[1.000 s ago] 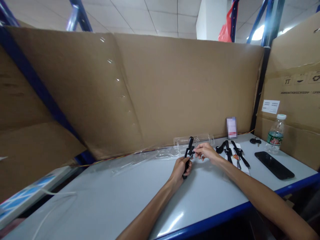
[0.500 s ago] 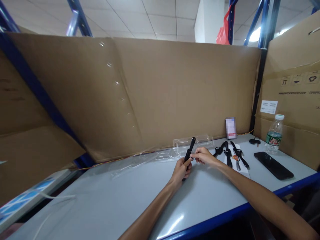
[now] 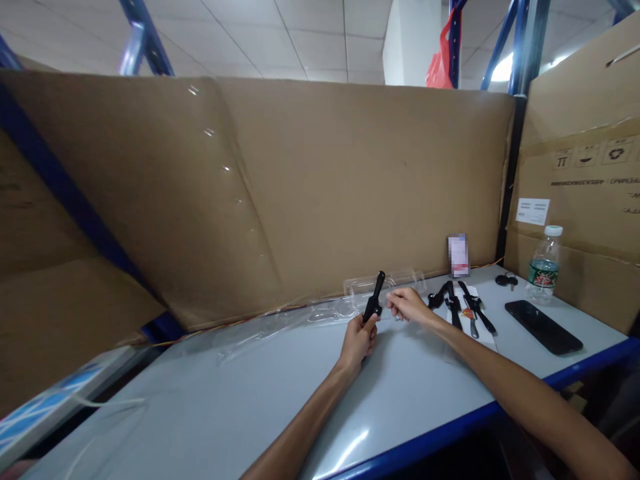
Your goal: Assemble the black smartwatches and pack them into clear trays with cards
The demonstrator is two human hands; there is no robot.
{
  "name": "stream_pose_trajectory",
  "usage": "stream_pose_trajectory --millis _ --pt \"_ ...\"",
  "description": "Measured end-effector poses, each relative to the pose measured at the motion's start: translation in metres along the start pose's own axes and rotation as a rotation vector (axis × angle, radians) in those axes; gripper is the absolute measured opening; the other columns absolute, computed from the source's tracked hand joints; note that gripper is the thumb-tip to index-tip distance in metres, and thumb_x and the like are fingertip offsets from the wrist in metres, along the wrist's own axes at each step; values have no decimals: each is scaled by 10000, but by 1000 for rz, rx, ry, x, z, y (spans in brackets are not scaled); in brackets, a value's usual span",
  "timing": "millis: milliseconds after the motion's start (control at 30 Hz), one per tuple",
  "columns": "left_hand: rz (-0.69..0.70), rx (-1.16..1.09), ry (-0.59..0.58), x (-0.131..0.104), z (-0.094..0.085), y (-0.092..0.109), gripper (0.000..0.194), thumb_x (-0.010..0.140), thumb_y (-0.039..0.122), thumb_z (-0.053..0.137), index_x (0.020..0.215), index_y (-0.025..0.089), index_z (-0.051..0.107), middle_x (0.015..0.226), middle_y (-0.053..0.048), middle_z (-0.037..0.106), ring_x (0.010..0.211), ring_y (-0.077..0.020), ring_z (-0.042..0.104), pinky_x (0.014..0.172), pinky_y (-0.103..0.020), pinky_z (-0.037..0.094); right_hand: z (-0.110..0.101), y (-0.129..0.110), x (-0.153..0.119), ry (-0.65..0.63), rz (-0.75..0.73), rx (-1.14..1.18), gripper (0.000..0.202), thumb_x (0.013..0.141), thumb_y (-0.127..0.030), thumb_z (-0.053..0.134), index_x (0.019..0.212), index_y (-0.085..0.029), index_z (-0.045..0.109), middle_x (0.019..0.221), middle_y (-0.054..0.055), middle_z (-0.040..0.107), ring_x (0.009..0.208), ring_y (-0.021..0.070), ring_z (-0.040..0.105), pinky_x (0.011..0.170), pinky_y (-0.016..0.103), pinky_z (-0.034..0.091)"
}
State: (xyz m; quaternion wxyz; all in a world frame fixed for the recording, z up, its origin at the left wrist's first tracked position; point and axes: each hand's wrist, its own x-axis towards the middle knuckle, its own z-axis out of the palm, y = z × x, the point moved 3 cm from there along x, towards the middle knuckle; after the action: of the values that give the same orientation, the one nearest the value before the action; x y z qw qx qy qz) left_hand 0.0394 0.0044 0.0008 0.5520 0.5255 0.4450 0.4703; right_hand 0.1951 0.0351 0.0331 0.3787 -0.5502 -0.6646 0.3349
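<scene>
My left hand [image 3: 359,340] is wrapped round a slim black tool [image 3: 373,304] with a rounded handle end, held tilted up above the table. Its lower part is hidden in the fist, and its exact kind cannot be made out. Just to the right, apart from the tool, my right hand [image 3: 407,305] has its fingers curled and pinched together. Something small and shiny may be at those fingertips, too small to name. Beyond my right wrist several similar black tools [image 3: 453,308] lie on a white sheet [image 3: 487,341], with a small grey-handled piece [image 3: 473,327] among them.
Clear plastic packaging [image 3: 320,312] lies along the back of the grey table [image 3: 240,407]. To the right are a black phone [image 3: 543,327], a water bottle [image 3: 543,270], keys [image 3: 506,280] and an upright phone-like screen [image 3: 459,255]. Cardboard [image 3: 350,187] walls off the back.
My right hand has come away from the black tool, leaving a gap between them. My left hand keeps its hold. The whole view has shifted slightly.
</scene>
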Motion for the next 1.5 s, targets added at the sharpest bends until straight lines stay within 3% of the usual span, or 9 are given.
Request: stream_pose_trajectory --millis 133,300,433,600,767,900,1033,1233,1500 --pt "2 -9 26 2 -2 0 451 677 560 716 848 203 500 530 107 395 385 -38 272 373 -183 121 -21 2 0 164 -85 -588 173 912 -251 590 835 -180 728 859 86 757 855 213 699 690 254 436" --pt "-4 -26 36 2 -3 1 421 689 534 720 839 203 506 527 105 394 386 -44 284 376 -185 123 -13 11 -5 -30 -85 -820 301 867 -292 652 1147 -206 721 1118 109 748 1081 264 672 801 278 447" --pt "-13 -28 34 2 -3 1 410 698 523 720 836 203 505 534 104 403 383 -38 277 378 -187 120 -7 11 -7 -116 -111 -884 256 859 -232 633 1089 -215 745 1169 107 732 1103 264 659 823 280 445" --pt "-52 -35 27 0 -2 1 400 708 507 730 829 201 501 533 104 405 377 -32 267 386 -191 102 -9 17 -3 -87 -144 -783 187 744 -72 655 857 -181 758 967 111 762 951 264 690 723 266 436" --pt "-61 -45 16 1 -2 -2 403 712 504 739 829 199 502 538 102 403 381 -34 275 390 -193 104 -14 10 2 27 -212 -452 170 680 -19 642 645 -185 646 680 27 706 680 173 647 615 235 415" --pt "-83 -42 5 2 0 -4 398 719 502 735 821 200 498 527 106 387 376 -32 262 393 -193 89 -13 -3 1 44 -161 -80 136 701 -64 612 658 -184 567 575 -30 637 479 109 553 498 207 412" --pt "-97 -33 -28 0 2 -6 396 725 506 724 831 201 494 529 108 382 376 -31 262 392 -191 91 -4 -9 -3 -41 -190 160 133 758 -132 625 880 -178 599 595 -45 655 470 114 565 449 201 444" --pt "-102 -24 -25 0 2 -7 377 730 491 716 821 200 493 528 107 380 371 -32 262 388 -193 96 1 -14 -9 -1 -210 -57 156 770 -103 688 917 -155 695 691 3 720 505 124 603 521 230 471" --pt "-129 -38 -49 -1 2 -7 386 705 455 749 783 207 464 531 105 388 372 -25 258 394 -190 86 6 -15 -13 31 -311 -253 190 782 -71 713 935 -177 753 793 42 764 777 191 704 739 256 471"
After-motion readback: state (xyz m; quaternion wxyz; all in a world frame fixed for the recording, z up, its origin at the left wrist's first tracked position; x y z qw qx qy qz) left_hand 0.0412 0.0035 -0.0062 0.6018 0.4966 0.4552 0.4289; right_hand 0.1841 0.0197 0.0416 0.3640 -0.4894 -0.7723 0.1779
